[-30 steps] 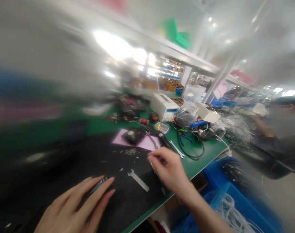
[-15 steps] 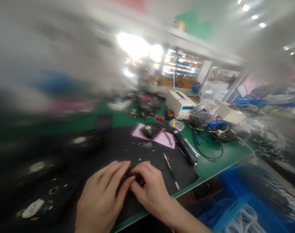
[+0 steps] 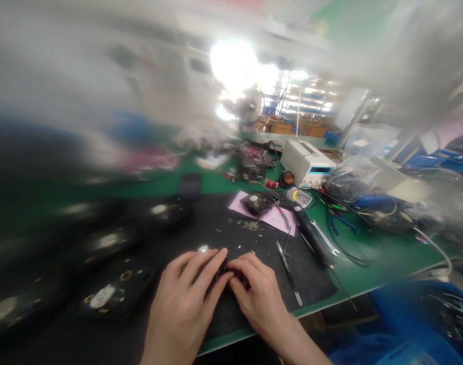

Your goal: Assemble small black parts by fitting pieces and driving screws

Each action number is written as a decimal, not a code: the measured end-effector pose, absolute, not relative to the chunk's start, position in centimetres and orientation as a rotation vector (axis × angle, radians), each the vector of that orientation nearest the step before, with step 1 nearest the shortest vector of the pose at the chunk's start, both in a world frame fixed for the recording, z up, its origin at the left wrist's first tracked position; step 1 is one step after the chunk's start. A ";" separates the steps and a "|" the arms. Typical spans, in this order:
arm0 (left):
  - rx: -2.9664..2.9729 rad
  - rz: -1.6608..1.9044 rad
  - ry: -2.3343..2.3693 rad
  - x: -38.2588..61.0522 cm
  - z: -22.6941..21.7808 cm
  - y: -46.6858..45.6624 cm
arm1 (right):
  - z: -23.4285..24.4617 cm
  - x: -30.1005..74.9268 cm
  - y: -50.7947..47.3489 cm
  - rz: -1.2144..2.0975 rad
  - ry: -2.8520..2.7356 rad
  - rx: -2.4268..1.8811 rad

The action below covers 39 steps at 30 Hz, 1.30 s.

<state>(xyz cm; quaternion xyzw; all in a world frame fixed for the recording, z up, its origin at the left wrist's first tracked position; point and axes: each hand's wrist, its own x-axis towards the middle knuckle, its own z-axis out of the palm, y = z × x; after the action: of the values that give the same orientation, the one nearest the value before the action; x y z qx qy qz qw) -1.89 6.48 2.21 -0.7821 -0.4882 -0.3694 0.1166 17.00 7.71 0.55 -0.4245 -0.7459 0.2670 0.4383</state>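
My left hand (image 3: pixel 187 296) is curled over a small dark part (image 3: pixel 222 266), its fingers and thumb closed around it. From the other side my right hand (image 3: pixel 259 291) pinches at the same part, fingertips nearly meeting the left thumb. Most of the part is covered by my fingers, so its kind cannot be made out. Both hands rest low over the black mat (image 3: pixel 201 223). Just beyond the left fingers a small shiny piece (image 3: pixel 203 249) shows. Tweezers (image 3: pixel 289 274) lie to the right of my right hand, near a hex key (image 3: pixel 287 246).
Black mechanism units (image 3: pixel 113 294) stand at left. Another black unit (image 3: pixel 257 203) and pliers (image 3: pixel 282 215) lie on pink paper (image 3: pixel 239 203), behind small screws (image 3: pixel 251 225). An electric screwdriver (image 3: pixel 311 233), a wrench (image 3: pixel 325 238) and a white instrument (image 3: pixel 307 162) are at right. Blue bins (image 3: pixel 398 314) sit below the edge.
The view has swung left, so hands and bench appear farther right. My hands keep nearly the same hold on the dark part, and more of the units at left shows.
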 end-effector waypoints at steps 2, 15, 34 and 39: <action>-2.295 -1.075 -1.404 -1.8 2.2 6.5 | 0.6 16.9 7.8 0.687 -1.845 -1.070; -2.269 -1.029 -1.520 -1.2 2.7 5.9 | 0.4 17.0 7.7 0.773 -1.834 -1.107; -2.314 -1.008 -1.637 -0.4 3.5 5.3 | -0.5 17.0 7.5 0.780 -1.867 -1.122; -2.299 -1.037 -1.665 -0.2 3.7 5.1 | -0.5 17.1 7.5 0.751 -1.877 -1.114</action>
<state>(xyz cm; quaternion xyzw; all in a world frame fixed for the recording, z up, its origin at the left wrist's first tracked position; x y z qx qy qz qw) -0.20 5.07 3.65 -0.7594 -0.5499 -0.3425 0.0595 17.11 7.50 -0.51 -0.4415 -0.7436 0.2974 0.4046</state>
